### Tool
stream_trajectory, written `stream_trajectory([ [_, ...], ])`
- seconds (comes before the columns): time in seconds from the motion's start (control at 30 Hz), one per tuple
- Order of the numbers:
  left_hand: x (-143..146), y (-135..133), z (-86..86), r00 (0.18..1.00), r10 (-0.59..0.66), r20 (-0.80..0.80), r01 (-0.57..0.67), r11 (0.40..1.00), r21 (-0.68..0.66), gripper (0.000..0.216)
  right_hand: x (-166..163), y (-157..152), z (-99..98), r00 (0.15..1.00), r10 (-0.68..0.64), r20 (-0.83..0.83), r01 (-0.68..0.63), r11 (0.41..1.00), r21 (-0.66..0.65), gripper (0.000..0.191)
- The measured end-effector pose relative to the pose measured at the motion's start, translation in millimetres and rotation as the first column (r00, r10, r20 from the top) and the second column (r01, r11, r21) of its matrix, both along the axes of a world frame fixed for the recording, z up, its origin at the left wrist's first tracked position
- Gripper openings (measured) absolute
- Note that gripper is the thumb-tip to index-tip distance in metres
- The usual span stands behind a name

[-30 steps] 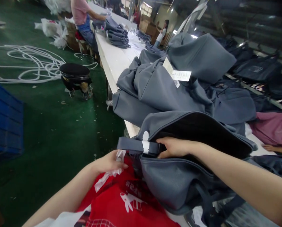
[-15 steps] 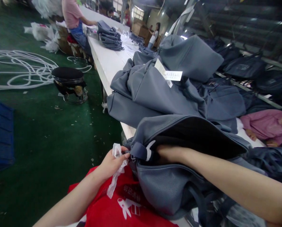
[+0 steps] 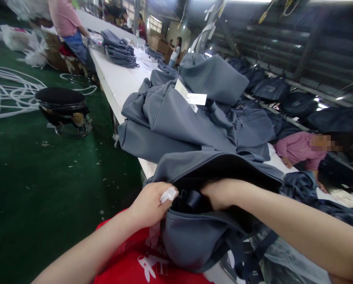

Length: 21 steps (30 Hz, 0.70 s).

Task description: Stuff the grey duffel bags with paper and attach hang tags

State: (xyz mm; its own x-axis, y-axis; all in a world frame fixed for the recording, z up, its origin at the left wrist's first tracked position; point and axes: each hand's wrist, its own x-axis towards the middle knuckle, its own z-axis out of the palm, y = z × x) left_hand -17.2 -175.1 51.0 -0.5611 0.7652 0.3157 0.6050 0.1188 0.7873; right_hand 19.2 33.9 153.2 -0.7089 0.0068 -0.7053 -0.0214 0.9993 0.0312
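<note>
The open grey bag [image 3: 191, 240] is in the lower centre of the frame. The left hand [image 3: 151, 203] pinches a white paper [image 3: 168, 194] beside its opening; the right hand [image 3: 222, 193] reaches inside, its grip I cannot tell.

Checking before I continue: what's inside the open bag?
In the mouth of the bag, the right hand and a dark strap show. Its fingertips and the bag's bottom are hidden.

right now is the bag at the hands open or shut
Open: the bag gapes wide, with the right hand inside.
</note>
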Motion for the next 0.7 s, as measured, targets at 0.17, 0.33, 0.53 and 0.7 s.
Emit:
stream_trajectory([
  [0.17,-3.2,-1.0,-1.1,0.993,0.083,0.083,-0.083,0.997,0.001,0.024,2.4,-32.0,29.7,0.97,0.111,-0.217,-0.196,0.885,-0.422,0.035],
  [0.33,4.1,-4.8,-5.8,0.897,0.104,0.429,-0.187,0.97,0.156,0.03,-2.5,-58.7,-30.4,0.995,0.018,-0.098,-0.048,0.947,-0.318,0.036],
  [0.53,1.6,-41.7,-20.1,0.693,0.18,0.698,-0.536,0.776,0.331,0.038,-1.2,-59.7,-77.5,0.982,0.096,-0.164,-0.169,0.836,-0.522,0.02],
  [0.7,-3.9,-74.0,-33.0,0.751,0.323,0.576,-0.382,0.924,-0.021,0.029,2.7,-61.1,-79.0,0.973,0.084,-0.214,-0.197,0.784,-0.589,0.022],
])
